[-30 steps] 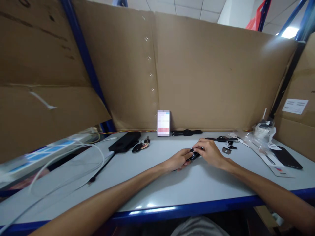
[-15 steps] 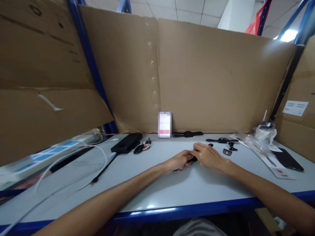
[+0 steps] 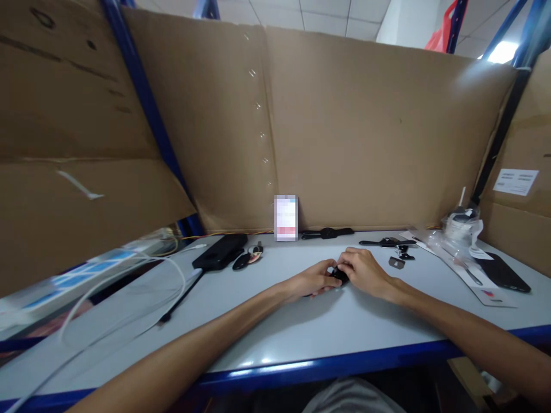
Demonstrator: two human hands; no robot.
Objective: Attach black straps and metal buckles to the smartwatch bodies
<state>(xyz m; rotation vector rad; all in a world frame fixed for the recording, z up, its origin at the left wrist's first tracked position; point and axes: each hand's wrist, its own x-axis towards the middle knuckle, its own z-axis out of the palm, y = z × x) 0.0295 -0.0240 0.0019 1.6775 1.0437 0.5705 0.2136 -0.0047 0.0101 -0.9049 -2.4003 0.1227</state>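
Note:
Near the middle of the table, both hands meet on a small black watch (image 3: 341, 276), mostly hidden by the fingers. My left hand (image 3: 317, 279) is closed around its left side, and a dark strap end seems to show beneath the palm. The fingertips of my right hand (image 3: 362, 272) pinch at its upper right. Beyond them, a black watch with its strap spread out (image 3: 328, 233) lies by the back wall. To the right are another dark watch (image 3: 386, 242), small black pieces (image 3: 403, 253) and a flat grey-brown plate (image 3: 396, 263).
A lit phone (image 3: 286, 218) leans on the cardboard wall (image 3: 365, 126). At left lie a black power bank (image 3: 220, 251), keys with a black fob (image 3: 241, 262), white cables (image 3: 183, 281) and a power strip (image 3: 86, 275). Clear packaging (image 3: 451, 258) and a dark phone (image 3: 503, 272) lie right.
My right hand's fingers have shifted slightly and lifted apart from the left's, so more of the black watch shows between the hands. The view has tilted a little.

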